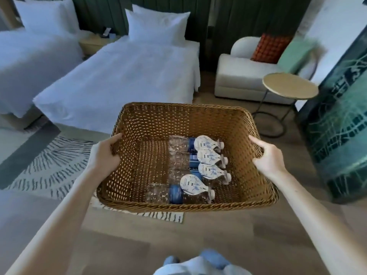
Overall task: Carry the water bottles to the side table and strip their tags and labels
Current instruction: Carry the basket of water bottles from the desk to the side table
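**Basket of bottles held above the floor, side table ahead to your right**

You hold the wicker basket (198, 120) in front of you with both hands, off the floor. Your left hand (105, 149) grips the left rim, fingers curled over the edge. Your right hand (268, 155) grips the right rim; one finger lies straight along the weave while the rest curl around the edge.

Four water bottles (179, 157) lie on their sides in the right half of the basket, side by side, caps pointing right. Each has a white paper tag (206, 143) with blue print hanging at its neck and a blue label (175, 193) around its body. The nearest bottle lies a little further left than the other three.

The round side table (290, 86) stands beyond the basket's far right corner, just in front of a pale armchair (244, 74) with an orange cushion (270, 48). A white bed (123, 76) lies ahead to the left, and a patterned rug (49, 163) is on the floor below your left arm.
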A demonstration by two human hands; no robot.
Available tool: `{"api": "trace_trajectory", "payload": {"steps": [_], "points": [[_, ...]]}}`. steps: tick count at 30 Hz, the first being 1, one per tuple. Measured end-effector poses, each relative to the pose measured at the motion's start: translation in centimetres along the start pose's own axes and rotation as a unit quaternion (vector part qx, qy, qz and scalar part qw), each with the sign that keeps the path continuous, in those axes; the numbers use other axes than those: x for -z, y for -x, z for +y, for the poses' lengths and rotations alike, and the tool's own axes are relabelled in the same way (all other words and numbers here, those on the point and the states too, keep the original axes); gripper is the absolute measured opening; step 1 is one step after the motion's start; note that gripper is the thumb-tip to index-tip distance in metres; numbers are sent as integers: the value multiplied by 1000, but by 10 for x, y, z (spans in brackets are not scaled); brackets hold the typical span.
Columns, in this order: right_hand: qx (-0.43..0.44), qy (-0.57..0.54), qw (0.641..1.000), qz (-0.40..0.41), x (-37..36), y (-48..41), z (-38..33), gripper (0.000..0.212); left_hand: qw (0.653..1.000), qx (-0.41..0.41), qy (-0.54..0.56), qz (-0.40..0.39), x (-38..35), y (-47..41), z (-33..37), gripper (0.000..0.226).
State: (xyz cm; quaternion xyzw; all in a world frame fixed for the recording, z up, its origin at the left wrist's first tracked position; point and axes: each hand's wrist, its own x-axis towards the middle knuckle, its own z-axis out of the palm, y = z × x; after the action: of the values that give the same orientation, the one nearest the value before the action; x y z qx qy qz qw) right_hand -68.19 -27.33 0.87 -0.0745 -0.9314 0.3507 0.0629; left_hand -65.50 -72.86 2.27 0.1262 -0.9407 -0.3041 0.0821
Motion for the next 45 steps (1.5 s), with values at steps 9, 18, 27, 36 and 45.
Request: {"api": "trace_trajectory", "payload": {"steps": [9,18,27,36,45], "points": [[-150,-75,986,21,62,-6,85,80,994,-53,10,-91,-90,-32,88,72],[-203,-147,968,20,111,-72,156,80,990,-74,3,-117,-171,-66,169,70],[-211,-143,966,32,114,-181,191,80,987,-90,2,-133,-243,-170,218,69],[-201,-108,972,60,79,-363,197,82,980,-108,46,-163,-321,-367,250,70],[-182,-101,974,87,73,-542,203,82,980,-114,40,-157,-370,-540,326,70]]}}
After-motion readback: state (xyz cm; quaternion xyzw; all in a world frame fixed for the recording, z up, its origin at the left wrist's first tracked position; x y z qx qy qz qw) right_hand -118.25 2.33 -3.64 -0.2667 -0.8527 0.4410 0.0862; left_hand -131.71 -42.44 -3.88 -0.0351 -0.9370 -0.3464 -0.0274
